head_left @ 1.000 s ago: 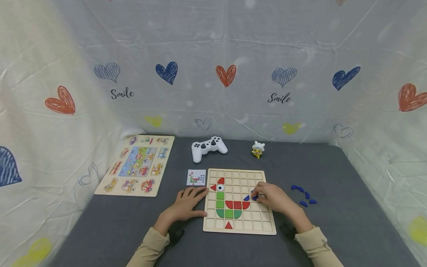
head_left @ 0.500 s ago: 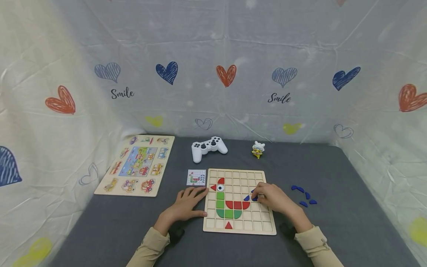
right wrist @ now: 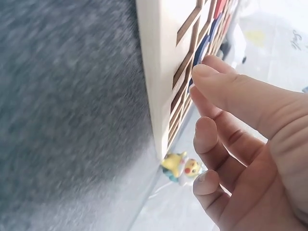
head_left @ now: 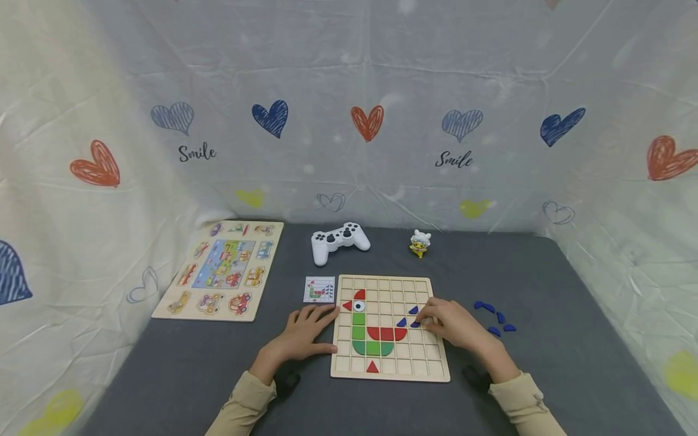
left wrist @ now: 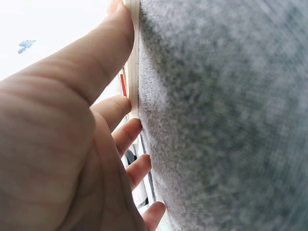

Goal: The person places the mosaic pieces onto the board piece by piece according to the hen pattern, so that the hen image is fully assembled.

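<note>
A square wooden grid board (head_left: 431,357) lies on the dark table, bearing a bird-like pattern of red, green and blue pieces and a white eye piece (head_left: 358,306). My left hand (head_left: 297,336) rests flat with spread fingers, its thumb and fingertips along the board's left edge. At the right side of the board, my right hand (head_left: 449,324) has thumb and fingertips closed in at the end of a small blue puzzle piece (head_left: 415,324). Two more blue pieces sit nearby in the grid. From the right wrist view, the thumb (right wrist: 211,79) partly hides the blue.
Several loose blue pieces (head_left: 501,317) lie right of the board. A pattern card (head_left: 319,289) is at its upper left. Behind stand a white game controller (head_left: 340,241) and a small figurine (head_left: 420,243). A wooden picture puzzle (head_left: 220,266) lies far left.
My right hand has shifted slightly to the right, and more of the blue pieces beside its fingertips now shows. My left hand stays at the board's edge.
</note>
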Demonstrator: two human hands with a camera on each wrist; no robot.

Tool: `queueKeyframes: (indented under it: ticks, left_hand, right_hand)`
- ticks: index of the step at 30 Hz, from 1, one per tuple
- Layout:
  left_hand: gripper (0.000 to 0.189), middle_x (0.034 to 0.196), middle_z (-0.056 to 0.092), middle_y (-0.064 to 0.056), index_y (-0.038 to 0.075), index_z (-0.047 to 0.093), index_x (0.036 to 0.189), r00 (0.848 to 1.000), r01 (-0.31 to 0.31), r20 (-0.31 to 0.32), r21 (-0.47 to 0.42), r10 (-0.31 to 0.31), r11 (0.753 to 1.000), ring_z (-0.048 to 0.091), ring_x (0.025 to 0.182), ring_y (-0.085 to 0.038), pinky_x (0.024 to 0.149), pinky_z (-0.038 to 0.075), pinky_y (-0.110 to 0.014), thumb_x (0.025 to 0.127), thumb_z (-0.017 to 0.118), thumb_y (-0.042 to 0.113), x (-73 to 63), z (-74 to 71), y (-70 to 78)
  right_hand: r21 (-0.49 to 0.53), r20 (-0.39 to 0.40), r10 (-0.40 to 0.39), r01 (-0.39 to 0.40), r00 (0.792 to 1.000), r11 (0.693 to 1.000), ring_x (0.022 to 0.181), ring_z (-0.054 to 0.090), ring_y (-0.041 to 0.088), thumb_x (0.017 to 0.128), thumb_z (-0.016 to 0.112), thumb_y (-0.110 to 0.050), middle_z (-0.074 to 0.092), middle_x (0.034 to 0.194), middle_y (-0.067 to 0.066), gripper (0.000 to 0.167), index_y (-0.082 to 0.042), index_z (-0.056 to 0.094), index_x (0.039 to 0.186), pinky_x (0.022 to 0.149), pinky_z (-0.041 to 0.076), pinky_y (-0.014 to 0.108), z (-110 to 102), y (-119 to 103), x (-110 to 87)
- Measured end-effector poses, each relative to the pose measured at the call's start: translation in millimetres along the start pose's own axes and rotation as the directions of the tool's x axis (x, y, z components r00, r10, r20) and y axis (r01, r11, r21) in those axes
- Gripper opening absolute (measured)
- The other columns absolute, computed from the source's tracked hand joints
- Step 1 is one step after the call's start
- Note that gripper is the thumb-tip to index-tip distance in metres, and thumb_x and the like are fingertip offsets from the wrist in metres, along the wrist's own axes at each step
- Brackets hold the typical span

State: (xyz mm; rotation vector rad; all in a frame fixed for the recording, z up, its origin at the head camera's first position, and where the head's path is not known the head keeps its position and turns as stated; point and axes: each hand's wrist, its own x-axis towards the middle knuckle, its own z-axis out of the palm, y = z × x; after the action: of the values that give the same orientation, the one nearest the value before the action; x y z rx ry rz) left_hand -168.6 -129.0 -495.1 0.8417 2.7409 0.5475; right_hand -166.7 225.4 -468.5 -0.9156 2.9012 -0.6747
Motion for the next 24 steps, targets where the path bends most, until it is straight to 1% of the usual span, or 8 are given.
queueKeyframes:
  ticks: [4, 7, 11, 16, 19, 24]
  left_hand:
    - [0.079, 0.147, 0.03, -0.005, 0.019, 0.03, 0.147, 1.0, -0.001, -0.002, 0.003, 0.001, 1.0, 0.026, 0.13, -0.035, 0.1, 0.019, -0.06, 0.083, 0.06, 0.053, -0.3, 0.2, -0.4]
    - [0.079, 0.147, 0.03, -0.005, 0.019, 0.03, 0.147, 1.0, 0.0, -0.002, 0.003, 0.0, 1.0, 0.026, 0.13, -0.034, 0.1, 0.018, -0.06, 0.083, 0.06, 0.054, -0.6, 0.4, -0.2]
    - [0.079, 0.147, 0.03, -0.005, 0.019, 0.03, 0.147, 1.0, 0.001, -0.001, 0.004, -0.001, 1.0, 0.026, 0.129, -0.034, 0.1, 0.019, -0.06, 0.083, 0.06, 0.054, -1.0, 0.6, 0.2]
    - [0.079, 0.147, 0.03, -0.006, 0.018, 0.03, 0.147, 1.0, 0.0, 0.0, -0.001, 0.0, 1.0, 0.026, 0.13, -0.035, 0.1, 0.019, -0.06, 0.083, 0.06, 0.053, -0.9, 0.0, 0.7]
    - [0.079, 0.147, 0.03, -0.005, 0.019, 0.03, 0.147, 1.0, 0.001, 0.001, -0.003, -0.001, 1.0, 0.026, 0.13, -0.035, 0.1, 0.019, -0.06, 0.083, 0.06, 0.053, -0.5, -0.4, 0.6]
    - [0.079, 0.147, 0.03, -0.005, 0.018, 0.03, 0.147, 1.0, -0.004, -0.002, 0.005, 0.004, 1.0, 0.026, 0.13, -0.035, 0.1, 0.019, -0.06, 0.083, 0.06, 0.053, -0.5, 0.3, -0.4]
  right_hand:
    - [-0.011, -0.012, 0.018, -0.019, 1.0, 1.0, 0.064, 0.047, -0.001, 0.082, 0.069, -0.009, 0.06, 0.091, -0.004, 0.016, -0.016, 0.071, 0.096, 0.054, 0.039, 0.018, -3.0, 2.3, -6.3]
    - [-0.026, -0.017, 0.029, -0.03, 0.999, 0.999, 0.061, 0.043, -0.001, 0.082, 0.07, -0.012, 0.058, 0.088, -0.005, 0.015, -0.017, 0.071, 0.097, 0.053, 0.036, 0.019, -4.7, 4.6, -11.6]
    - [-0.05, -0.034, 0.051, -0.053, 0.998, 0.997, 0.061, 0.04, -0.002, 0.08, 0.073, -0.014, 0.057, 0.087, -0.007, 0.016, -0.019, 0.071, 0.095, 0.054, 0.034, 0.019, -5.6, 8.7, -19.1]
    - [-0.055, -0.052, 0.083, -0.085, 0.995, 0.995, 0.063, 0.044, -0.003, 0.077, 0.074, -0.012, 0.058, 0.09, -0.006, 0.02, -0.018, 0.071, 0.096, 0.054, 0.037, 0.018, -7.7, 16.4, -28.8]
    - [-0.043, -0.046, 0.123, -0.125, 0.991, 0.991, 0.063, 0.044, -0.003, 0.078, 0.074, -0.012, 0.059, 0.091, -0.005, 0.021, -0.018, 0.07, 0.098, 0.054, 0.038, 0.018, -10.3, 21.1, -34.5]
    - [-0.04, -0.053, 0.168, -0.17, 0.984, 0.985, 0.065, 0.045, 0.0, 0.078, 0.074, -0.01, 0.059, 0.094, -0.004, 0.023, -0.018, 0.07, 0.1, 0.055, 0.038, 0.02, -16.5, 27.2, -44.4]
